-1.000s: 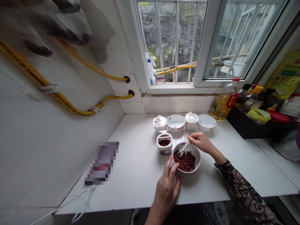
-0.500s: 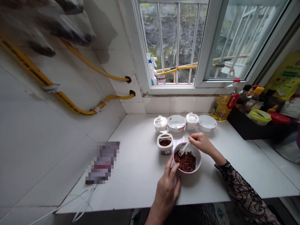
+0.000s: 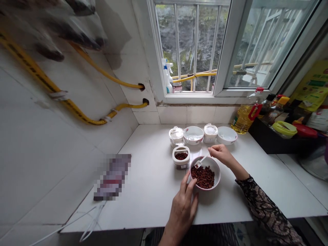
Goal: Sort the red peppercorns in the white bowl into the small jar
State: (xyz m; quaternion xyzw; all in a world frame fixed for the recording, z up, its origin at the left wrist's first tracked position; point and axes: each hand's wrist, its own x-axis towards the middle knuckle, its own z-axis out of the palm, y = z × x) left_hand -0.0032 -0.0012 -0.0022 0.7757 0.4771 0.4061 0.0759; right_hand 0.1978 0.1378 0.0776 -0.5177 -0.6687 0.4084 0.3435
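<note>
The right hand (image 3: pixel 220 153) has eased toward 3 o'clock, pinching a white spoon (image 3: pixel 202 160) angled toward 8 o'clock into the bowl (image 3: pixel 218 177) of Sichuan peppercorns (image 3: pixel 203 177); the open left hand (image 3: pixel 181 212) touches its rim.

A white counter (image 3: pixel 151 208) holds 3 bowls (image 3: pixel 227 135), 3 small jars (image 3: pixel 181 156), an oil bottle (image 3: pixel 244 119) — and, perhaps, a pixelated packet (image 3: pixel 112 177).

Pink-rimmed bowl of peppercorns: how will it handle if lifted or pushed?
The glazed ceramic bowl is probably fragile and slightly slippery, judging by its shiny surface. It likely feels fairly heavy for its size. The loose peppercorns sit low inside, so a gentle push probably won't spill them, though a sharp tilt might.
</note>
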